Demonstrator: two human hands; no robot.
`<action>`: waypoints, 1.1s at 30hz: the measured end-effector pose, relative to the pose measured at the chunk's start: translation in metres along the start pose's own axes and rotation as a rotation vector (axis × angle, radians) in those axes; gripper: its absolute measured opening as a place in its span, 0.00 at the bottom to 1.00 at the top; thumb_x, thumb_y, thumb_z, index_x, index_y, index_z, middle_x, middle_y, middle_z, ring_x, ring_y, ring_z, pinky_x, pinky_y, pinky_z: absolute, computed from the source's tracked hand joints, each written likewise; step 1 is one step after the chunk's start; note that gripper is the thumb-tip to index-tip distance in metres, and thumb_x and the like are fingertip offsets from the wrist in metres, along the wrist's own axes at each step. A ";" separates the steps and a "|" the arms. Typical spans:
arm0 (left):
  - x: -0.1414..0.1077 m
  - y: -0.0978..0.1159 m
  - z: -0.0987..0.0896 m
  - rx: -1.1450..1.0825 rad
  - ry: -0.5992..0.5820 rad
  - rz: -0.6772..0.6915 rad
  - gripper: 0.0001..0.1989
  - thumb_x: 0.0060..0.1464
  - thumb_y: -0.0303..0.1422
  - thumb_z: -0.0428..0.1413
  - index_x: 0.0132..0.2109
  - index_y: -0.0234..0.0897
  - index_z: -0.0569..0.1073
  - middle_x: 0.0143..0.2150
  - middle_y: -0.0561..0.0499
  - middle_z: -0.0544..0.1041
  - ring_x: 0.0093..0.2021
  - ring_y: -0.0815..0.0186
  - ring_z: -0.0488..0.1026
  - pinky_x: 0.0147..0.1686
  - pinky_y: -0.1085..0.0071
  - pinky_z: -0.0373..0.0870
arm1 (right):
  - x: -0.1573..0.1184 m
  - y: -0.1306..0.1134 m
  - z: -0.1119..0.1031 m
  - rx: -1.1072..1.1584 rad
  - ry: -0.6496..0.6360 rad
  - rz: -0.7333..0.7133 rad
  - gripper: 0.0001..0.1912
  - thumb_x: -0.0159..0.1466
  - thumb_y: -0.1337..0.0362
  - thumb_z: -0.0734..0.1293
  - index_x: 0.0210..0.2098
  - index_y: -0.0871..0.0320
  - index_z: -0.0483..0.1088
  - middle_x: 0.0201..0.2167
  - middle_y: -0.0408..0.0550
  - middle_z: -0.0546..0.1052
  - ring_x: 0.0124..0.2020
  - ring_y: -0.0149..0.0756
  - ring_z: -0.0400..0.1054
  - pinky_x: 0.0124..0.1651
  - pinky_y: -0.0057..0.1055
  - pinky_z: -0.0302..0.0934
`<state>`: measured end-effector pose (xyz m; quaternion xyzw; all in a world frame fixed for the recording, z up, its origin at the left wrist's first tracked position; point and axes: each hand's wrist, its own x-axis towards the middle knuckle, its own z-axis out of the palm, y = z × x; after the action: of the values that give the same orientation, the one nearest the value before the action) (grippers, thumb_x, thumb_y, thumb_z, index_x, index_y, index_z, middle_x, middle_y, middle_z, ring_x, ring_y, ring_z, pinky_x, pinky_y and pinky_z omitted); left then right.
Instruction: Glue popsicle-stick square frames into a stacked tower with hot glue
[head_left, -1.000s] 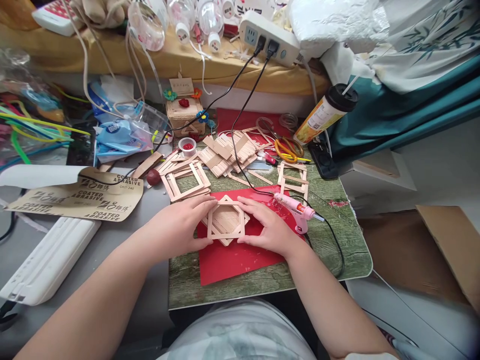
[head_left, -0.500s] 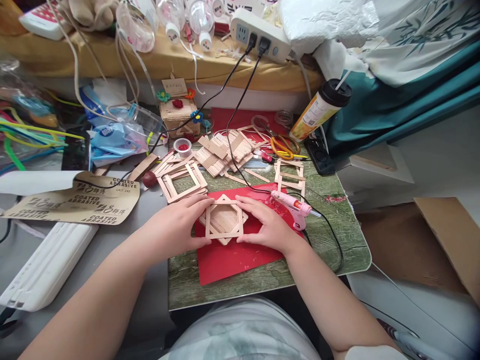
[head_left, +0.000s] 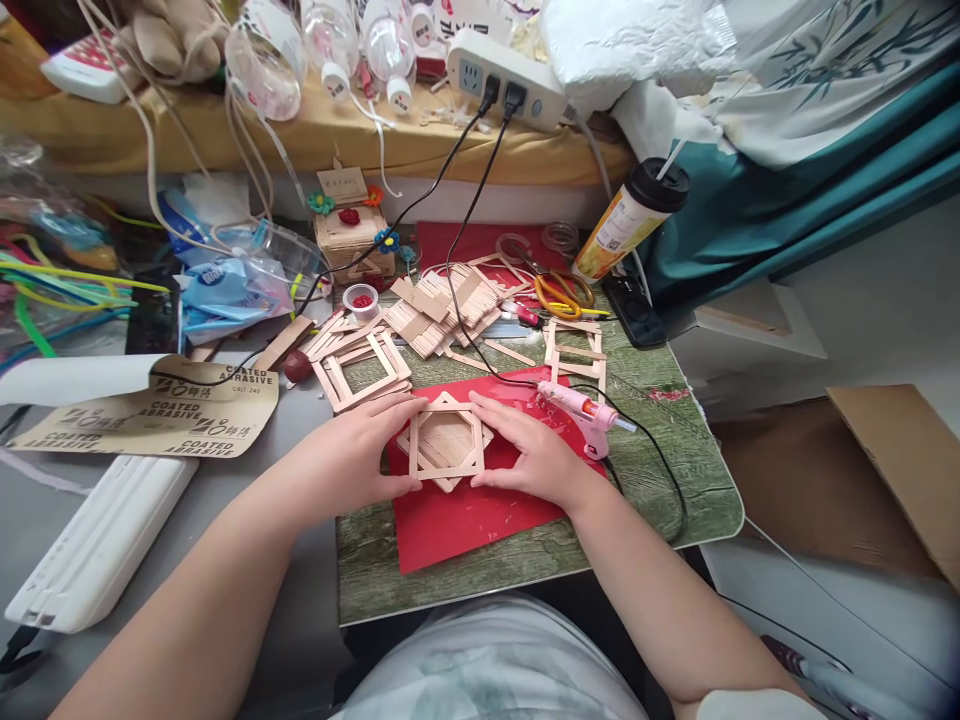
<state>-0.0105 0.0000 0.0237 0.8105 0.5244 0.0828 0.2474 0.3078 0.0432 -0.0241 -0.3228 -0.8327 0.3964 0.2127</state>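
Note:
A square popsicle-stick frame lies on top of a stick base turned like a diamond beneath it, over the red paper. My left hand grips the frame's left corners between fingers and thumb. On the opposite side my right hand pinches its right corners the same way. A pink glue gun rests just right of my right hand. More stick frames are stacked beyond my left hand, and a ladder-like stick frame lies behind the glue gun.
Loose popsicle sticks, orange-handled scissors and a tilted drink cup stand toward the back. Black cords run from a power strip across the work area. Sandpaper lies at left. The green board ends at front and right.
The camera view has shifted slightly. Both hands keep their hold on the square frame, which sits in much the same place over the base.

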 end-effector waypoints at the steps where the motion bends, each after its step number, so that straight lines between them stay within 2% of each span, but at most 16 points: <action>1: -0.001 0.000 0.000 0.006 0.006 0.003 0.47 0.57 0.57 0.67 0.76 0.42 0.66 0.78 0.40 0.66 0.77 0.42 0.64 0.73 0.51 0.70 | 0.000 0.000 0.000 0.012 0.009 0.015 0.56 0.60 0.49 0.83 0.80 0.42 0.56 0.78 0.54 0.65 0.78 0.57 0.61 0.78 0.58 0.59; 5: -0.002 0.001 0.001 0.044 0.023 0.032 0.44 0.60 0.54 0.65 0.77 0.42 0.65 0.78 0.40 0.65 0.78 0.43 0.63 0.73 0.50 0.69 | -0.002 0.001 0.001 0.025 0.067 0.061 0.56 0.56 0.46 0.85 0.77 0.44 0.61 0.75 0.56 0.68 0.76 0.59 0.62 0.77 0.59 0.61; 9: -0.002 0.002 0.001 0.077 0.013 0.026 0.45 0.61 0.55 0.64 0.77 0.41 0.64 0.79 0.39 0.63 0.78 0.43 0.63 0.72 0.49 0.71 | -0.004 -0.001 0.003 0.012 0.099 0.070 0.56 0.56 0.47 0.85 0.77 0.44 0.61 0.74 0.56 0.70 0.75 0.58 0.64 0.76 0.58 0.62; 18: -0.001 -0.001 0.002 0.105 0.037 0.039 0.44 0.61 0.55 0.63 0.77 0.43 0.65 0.79 0.39 0.63 0.76 0.42 0.66 0.71 0.51 0.72 | -0.004 0.002 0.010 -0.014 0.207 -0.071 0.46 0.59 0.49 0.84 0.73 0.50 0.70 0.65 0.58 0.78 0.68 0.54 0.73 0.72 0.52 0.69; 21: 0.001 -0.003 0.003 0.122 0.039 0.047 0.44 0.61 0.56 0.63 0.76 0.41 0.66 0.78 0.38 0.64 0.76 0.42 0.66 0.72 0.51 0.71 | -0.006 0.003 0.011 -0.104 0.214 -0.131 0.46 0.63 0.49 0.81 0.75 0.52 0.67 0.66 0.60 0.78 0.67 0.55 0.74 0.72 0.53 0.70; 24: 0.002 -0.004 0.004 0.113 0.034 0.054 0.44 0.60 0.55 0.64 0.76 0.41 0.67 0.77 0.37 0.66 0.75 0.42 0.67 0.73 0.51 0.69 | -0.007 0.000 0.013 -0.213 0.207 -0.218 0.45 0.70 0.52 0.76 0.80 0.54 0.57 0.70 0.62 0.74 0.70 0.56 0.72 0.73 0.53 0.69; 27: 0.002 -0.005 0.004 0.103 0.036 0.055 0.44 0.59 0.55 0.66 0.75 0.41 0.67 0.77 0.37 0.66 0.75 0.42 0.67 0.72 0.51 0.70 | -0.008 -0.005 0.017 -0.282 0.180 -0.244 0.44 0.74 0.55 0.71 0.82 0.57 0.50 0.72 0.64 0.72 0.73 0.55 0.69 0.74 0.53 0.68; 30: 0.002 -0.005 0.002 0.097 0.041 0.049 0.45 0.57 0.54 0.66 0.75 0.42 0.66 0.77 0.37 0.65 0.74 0.41 0.69 0.70 0.50 0.73 | -0.007 -0.006 0.018 -0.262 0.168 -0.220 0.45 0.73 0.53 0.72 0.81 0.57 0.51 0.73 0.65 0.71 0.74 0.55 0.68 0.75 0.55 0.66; 33: 0.001 -0.004 0.002 0.102 0.035 0.040 0.45 0.58 0.53 0.66 0.76 0.41 0.66 0.77 0.36 0.64 0.74 0.41 0.68 0.70 0.50 0.73 | -0.005 -0.006 0.017 -0.199 0.188 -0.177 0.46 0.70 0.49 0.75 0.80 0.54 0.56 0.72 0.64 0.72 0.73 0.56 0.68 0.74 0.56 0.66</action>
<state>-0.0126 0.0021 0.0199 0.8308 0.5160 0.0748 0.1948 0.2990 0.0278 -0.0299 -0.3032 -0.8695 0.2598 0.2909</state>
